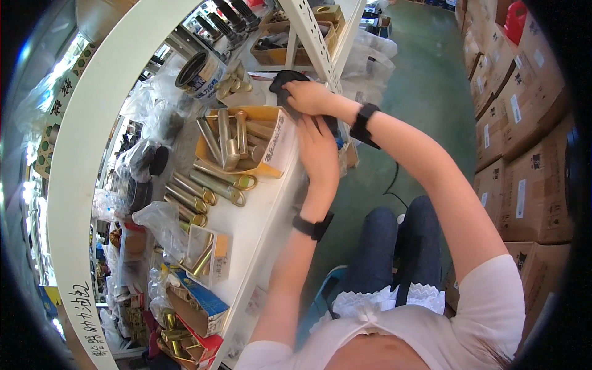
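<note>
A crumpled black cloth (287, 79) lies at the far end of the white shelf's front edge. My right hand (310, 98) reaches across from the right with its fingers closed on the cloth. Just below it, my left hand (319, 151) has its fingers stretched out against more dark material, beside the yellow bin. That yellow bin (269, 168) holds several metal pins (230, 150), and a handwritten label covers its side. Nearer, several brass-coloured pins with loop ends (216, 187) lie in a row on the shelf.
A clear plastic box (220, 259) with pins and an opened blue carton (206, 302) stand nearer on the shelf. A round tin (200, 74) is behind the bin. A white upright post (311, 40) rises close to my hands. Cardboard boxes (524, 191) are stacked along the right.
</note>
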